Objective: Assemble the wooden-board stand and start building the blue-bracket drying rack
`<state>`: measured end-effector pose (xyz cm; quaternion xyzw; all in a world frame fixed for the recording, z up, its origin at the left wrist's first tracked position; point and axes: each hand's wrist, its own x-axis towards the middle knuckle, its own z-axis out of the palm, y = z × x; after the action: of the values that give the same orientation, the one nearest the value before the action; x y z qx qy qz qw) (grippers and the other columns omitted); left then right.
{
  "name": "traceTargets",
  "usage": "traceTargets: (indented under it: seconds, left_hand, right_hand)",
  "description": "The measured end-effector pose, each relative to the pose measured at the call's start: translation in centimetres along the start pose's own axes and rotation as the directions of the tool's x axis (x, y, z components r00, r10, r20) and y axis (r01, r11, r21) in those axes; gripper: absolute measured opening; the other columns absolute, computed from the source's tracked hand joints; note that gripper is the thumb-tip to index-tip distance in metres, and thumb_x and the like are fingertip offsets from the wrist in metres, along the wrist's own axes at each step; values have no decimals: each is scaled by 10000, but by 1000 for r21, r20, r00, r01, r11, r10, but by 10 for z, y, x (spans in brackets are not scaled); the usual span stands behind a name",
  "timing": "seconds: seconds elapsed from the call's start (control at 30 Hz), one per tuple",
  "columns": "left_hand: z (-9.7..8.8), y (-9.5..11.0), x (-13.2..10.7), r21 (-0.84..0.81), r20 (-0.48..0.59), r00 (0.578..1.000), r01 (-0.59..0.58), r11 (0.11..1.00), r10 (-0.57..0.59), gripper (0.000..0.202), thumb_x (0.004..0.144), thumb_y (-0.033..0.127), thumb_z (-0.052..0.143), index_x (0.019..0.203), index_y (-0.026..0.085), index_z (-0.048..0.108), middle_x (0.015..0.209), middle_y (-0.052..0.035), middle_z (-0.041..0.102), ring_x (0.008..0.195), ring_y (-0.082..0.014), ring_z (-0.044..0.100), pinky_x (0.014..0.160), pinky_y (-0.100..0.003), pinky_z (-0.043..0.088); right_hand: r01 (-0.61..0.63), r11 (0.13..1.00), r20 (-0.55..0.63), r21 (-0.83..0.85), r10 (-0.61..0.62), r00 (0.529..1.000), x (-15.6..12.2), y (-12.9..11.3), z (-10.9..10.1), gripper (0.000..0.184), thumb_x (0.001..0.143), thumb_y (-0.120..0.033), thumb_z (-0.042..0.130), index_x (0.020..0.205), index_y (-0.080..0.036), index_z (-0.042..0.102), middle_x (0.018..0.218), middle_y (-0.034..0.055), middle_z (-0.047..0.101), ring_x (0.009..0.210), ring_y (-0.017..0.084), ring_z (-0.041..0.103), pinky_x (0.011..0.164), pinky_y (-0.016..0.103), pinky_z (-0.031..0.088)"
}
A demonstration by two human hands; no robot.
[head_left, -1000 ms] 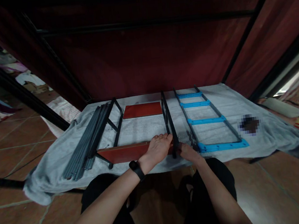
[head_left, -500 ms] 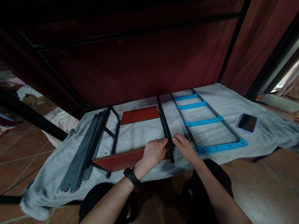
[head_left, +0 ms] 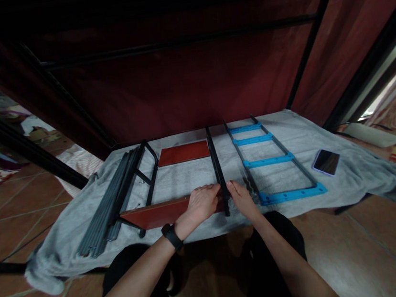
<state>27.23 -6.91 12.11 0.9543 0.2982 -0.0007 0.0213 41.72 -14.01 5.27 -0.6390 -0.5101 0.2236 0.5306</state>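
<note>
A small rack lies on its side on the grey blanket, made of a black metal side frame (head_left: 215,158) at right, another black side frame (head_left: 148,183) at left, and reddish-brown boards between them. My left hand (head_left: 204,201) is closed over the right end of the near board (head_left: 155,215), against the right frame. The far board (head_left: 183,153) lies flat between the frames. On the outer side of the right frame, my right hand (head_left: 240,197) has its fingers pressed together close to the black bar. Whatever is in those fingers is too small or hidden to make out.
Grey metal tubes (head_left: 109,207) lie bundled at the left. To the right are a grey-and-blue ladder-like frame (head_left: 270,161) and a phone (head_left: 326,162). Black posts (head_left: 304,58) and a dark red curtain (head_left: 176,88) enclose the blanket-covered surface (head_left: 283,133).
Both hands stay at the right black frame with almost the same grip. The right fingers have shifted slightly against the bar. The whole view has drifted a little.
</note>
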Motion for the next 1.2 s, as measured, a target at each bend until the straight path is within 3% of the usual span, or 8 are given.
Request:
traceTargets:
  seconds: [0.17, 0.33, 0.8, 1.0, 1.2]
  left_hand:
    - [-2, -1, -2, -63, 19, 998, 65, 996, -64, 257, 884, 186, 468, 1097, 264, 588, 1055, -28, 717, 976, -211, 672, 788, -310, 482]
    - [-2, -2, -1, -140, 14, 995, 104, 985, -103, 265, 869, 204, 485, 1077, 287, 627, 1055, -17, 728, 987, -228, 678, 752, -308, 470]
    - [-1, 3, -2, -194, -27, 988, 146, 970, -154, 307, 868, 164, 489, 1096, 292, 649, 1066, -25, 734, 976, -232, 679, 790, -327, 472]
    - [4, 5, -3, -111, -80, 992, 92, 990, -101, 281, 872, 116, 465, 1061, 246, 626, 1027, -35, 729, 946, -221, 677, 822, -336, 474]
    - [-4, -5, -7, -48, -53, 997, -52, 998, 49, 226, 909, 180, 490, 1109, 226, 585, 1029, -43, 705, 941, -214, 666, 816, -322, 482]
  right_hand:
    - [79, 996, 48, -45, -76, 996, -2, -3, -6, 268, 998, -429, 337, 849, -244, 460, 722, -32, 500, 677, 148, 499, 649, 274, 357]
    - [121, 992, 58, -41, -119, 991, -2, -1, -5, 291, 1007, -438, 310, 820, -248, 428, 693, -37, 460, 655, 149, 476, 637, 284, 345]
    - [37, 999, -30, -15, -38, 999, -2, -2, 5, 321, 997, -463, 327, 767, -249, 395, 647, -41, 423, 605, 149, 434, 605, 295, 307]
    - [0, 999, -30, 45, 1, 1000, -4, -3, 6, 325, 994, -478, 322, 768, -256, 395, 621, -43, 416, 605, 158, 435, 595, 297, 322]
    - [39, 998, 19, -54, -38, 999, -4, -6, -3, 296, 992, -449, 329, 787, -254, 418, 658, -41, 443, 630, 157, 461, 620, 292, 323]
